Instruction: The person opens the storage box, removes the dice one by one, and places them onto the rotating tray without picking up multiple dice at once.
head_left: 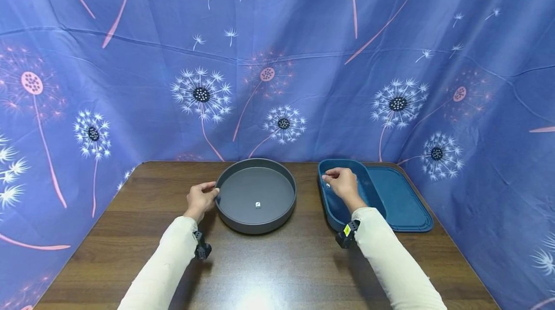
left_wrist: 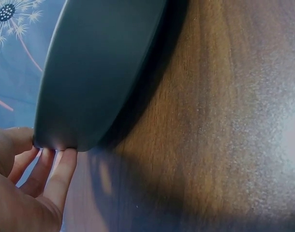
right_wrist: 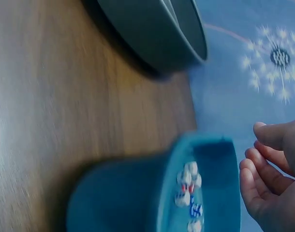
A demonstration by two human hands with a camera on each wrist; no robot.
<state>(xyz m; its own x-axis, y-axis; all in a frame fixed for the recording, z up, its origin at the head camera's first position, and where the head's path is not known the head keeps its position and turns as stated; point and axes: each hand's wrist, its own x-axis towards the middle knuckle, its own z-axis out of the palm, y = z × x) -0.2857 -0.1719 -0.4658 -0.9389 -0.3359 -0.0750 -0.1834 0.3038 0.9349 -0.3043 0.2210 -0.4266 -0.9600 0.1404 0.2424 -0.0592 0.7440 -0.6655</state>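
My left hand (head_left: 201,200) holds the near-left rim of a round dark grey pan (head_left: 225,213). In the left wrist view the thumb is up at the rim, and the fingertips (left_wrist: 66,157) press the outer wall. A small white die (head_left: 257,205) lies on the pan's floor. Above the far part of a deep blue plastic box (head_left: 329,216) is my right hand (head_left: 344,185), its fingers loosely bent and nothing visible between them. Several white dice (right_wrist: 183,198) with coloured pips and a blue die (right_wrist: 196,210) lie inside the box. One white die (head_left: 328,186) shows just below the right fingertips.
A flat blue lid (head_left: 401,204) lies right of the box, against or under its side; which cannot be told. Brown wooden table (head_left: 299,271) runs between and in front of the containers. A blue dandelion-print cloth (head_left: 321,83) hangs behind and at both sides.
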